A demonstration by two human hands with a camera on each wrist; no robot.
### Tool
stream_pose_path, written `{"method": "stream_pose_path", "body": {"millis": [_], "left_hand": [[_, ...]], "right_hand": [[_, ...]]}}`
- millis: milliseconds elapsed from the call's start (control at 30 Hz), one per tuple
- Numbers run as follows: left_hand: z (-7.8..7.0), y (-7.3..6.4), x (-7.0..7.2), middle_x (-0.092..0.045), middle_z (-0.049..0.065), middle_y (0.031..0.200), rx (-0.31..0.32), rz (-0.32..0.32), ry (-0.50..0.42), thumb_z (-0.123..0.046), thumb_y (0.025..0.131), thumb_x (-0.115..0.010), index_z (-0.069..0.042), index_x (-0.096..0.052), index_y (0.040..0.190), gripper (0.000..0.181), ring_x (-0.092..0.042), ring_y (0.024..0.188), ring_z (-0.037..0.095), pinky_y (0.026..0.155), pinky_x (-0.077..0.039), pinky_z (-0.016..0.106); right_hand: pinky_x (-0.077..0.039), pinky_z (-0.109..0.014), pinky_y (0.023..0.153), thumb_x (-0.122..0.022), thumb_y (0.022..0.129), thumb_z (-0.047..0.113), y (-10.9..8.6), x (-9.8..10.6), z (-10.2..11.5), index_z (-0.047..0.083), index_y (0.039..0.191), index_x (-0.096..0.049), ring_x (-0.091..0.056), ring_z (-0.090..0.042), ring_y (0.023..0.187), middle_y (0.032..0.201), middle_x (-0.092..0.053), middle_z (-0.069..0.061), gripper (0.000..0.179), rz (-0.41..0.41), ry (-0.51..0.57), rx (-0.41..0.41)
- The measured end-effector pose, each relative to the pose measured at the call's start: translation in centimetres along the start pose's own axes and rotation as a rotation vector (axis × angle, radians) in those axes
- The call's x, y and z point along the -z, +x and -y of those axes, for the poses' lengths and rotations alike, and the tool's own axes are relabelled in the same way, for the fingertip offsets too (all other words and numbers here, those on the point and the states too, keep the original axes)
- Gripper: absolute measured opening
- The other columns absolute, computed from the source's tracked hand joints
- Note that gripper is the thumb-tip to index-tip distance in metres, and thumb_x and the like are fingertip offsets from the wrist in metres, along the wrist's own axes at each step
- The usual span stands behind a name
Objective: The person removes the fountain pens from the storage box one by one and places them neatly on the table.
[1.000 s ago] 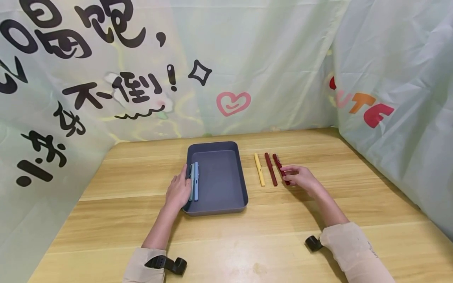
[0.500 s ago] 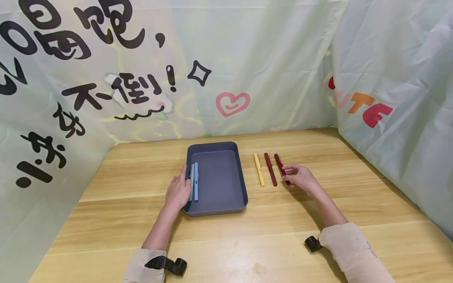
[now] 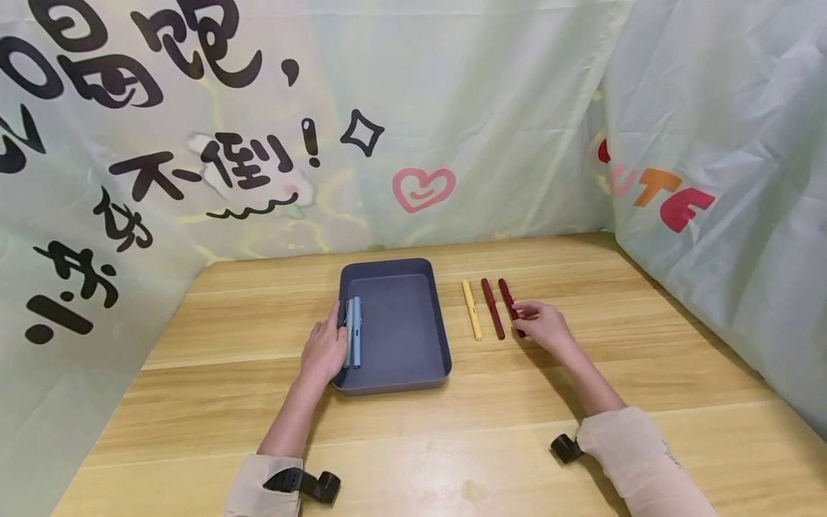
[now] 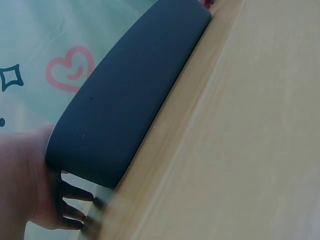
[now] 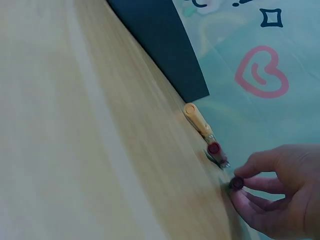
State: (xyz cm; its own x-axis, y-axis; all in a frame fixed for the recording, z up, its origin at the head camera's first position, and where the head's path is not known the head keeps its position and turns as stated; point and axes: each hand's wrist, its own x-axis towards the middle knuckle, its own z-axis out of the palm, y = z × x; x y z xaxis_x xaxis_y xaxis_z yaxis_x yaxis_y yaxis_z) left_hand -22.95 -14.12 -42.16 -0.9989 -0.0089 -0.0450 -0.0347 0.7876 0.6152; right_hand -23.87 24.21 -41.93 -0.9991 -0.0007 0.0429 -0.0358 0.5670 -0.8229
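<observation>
The left hand (image 3: pixel 325 350) grips the left wall of a dark blue-grey tray (image 3: pixel 394 386); in the left wrist view its fingers (image 4: pixel 75 192) lie outside the wall and the thumb is hidden behind it. Inside the tray, along that wall, lie a blue pen (image 3: pixel 357 337) and a grey-green pen (image 3: pixel 349 341), the latter partly covered. To the right, the right hand (image 3: pixel 545 325) pinches the near end of a dark red pen (image 3: pixel 506 293) between thumb and fingers, as the right wrist view shows. That pen lies on or just over the table; which, I cannot tell.
Between tray and right hand, a yellow pen (image 3: pixel 472 310) and another dark red pen (image 3: pixel 493 309) lie side by side on the wooden table (image 3: pixel 413 459). A printed cloth (image 3: pixel 517 129) hangs behind the table and along both sides.
The right hand and the dark red pen it pinches have shifted very slightly, its far end moving a little rightward and then back left. The left hand keeps its place on the tray.
</observation>
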Motion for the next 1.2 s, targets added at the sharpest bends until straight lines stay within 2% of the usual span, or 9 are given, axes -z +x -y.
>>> {"method": "stream_pose_path", "body": {"millis": [200,467,733,1200], "left_hand": [[0.0,-0.1,0.2,-0.024,0.022,0.145,0.006,0.004,0.001,-0.023,0.098,-0.026,-0.014,-0.008,0.149,0.055,-0.015,0.132,0.043,0.103,-0.015,0.057],[0.0,-0.1,0.3,-0.026,0.022,0.144,0.003,0.001,0.003,-0.024,0.098,-0.026,-0.014,-0.008,0.149,0.055,-0.015,0.132,0.044,0.103,-0.015,0.057],[0.0,0.0,0.3,-0.026,0.021,0.144,0.003,0.006,0.003,-0.024,0.098,-0.026,-0.014,-0.008,0.149,0.055,-0.015,0.132,0.043,0.103,-0.015,0.057],[-0.1,0.0,0.1,-0.025,0.020,0.145,-0.002,0.012,0.000,-0.023,0.098,-0.026,-0.013,-0.007,0.149,0.055,-0.015,0.132,0.043,0.103,-0.015,0.057]], "right_hand": [[-0.050,-0.024,0.059,-0.060,0.084,0.001,0.0,-1.1,0.0,-0.008,0.118,-0.056,-0.059,-0.031,0.088,0.101,-0.059,-0.022,0.035,-0.055,-0.032,-0.004],[-0.048,-0.024,0.059,-0.062,0.083,0.003,0.1,-1.7,-0.4,-0.006,0.116,-0.060,-0.060,-0.031,0.089,0.098,-0.061,-0.020,0.034,-0.115,-0.071,0.032],[-0.047,-0.028,0.062,-0.061,0.082,0.005,0.0,-1.6,-0.4,-0.005,0.116,-0.060,-0.060,-0.032,0.090,0.098,-0.061,-0.019,0.035,-0.119,-0.089,0.052],[-0.046,-0.027,0.061,-0.059,0.083,0.001,-0.2,-1.6,-0.6,-0.004,0.116,-0.060,-0.058,-0.031,0.091,0.101,-0.061,-0.021,0.033,-0.148,-0.073,0.005]]}}
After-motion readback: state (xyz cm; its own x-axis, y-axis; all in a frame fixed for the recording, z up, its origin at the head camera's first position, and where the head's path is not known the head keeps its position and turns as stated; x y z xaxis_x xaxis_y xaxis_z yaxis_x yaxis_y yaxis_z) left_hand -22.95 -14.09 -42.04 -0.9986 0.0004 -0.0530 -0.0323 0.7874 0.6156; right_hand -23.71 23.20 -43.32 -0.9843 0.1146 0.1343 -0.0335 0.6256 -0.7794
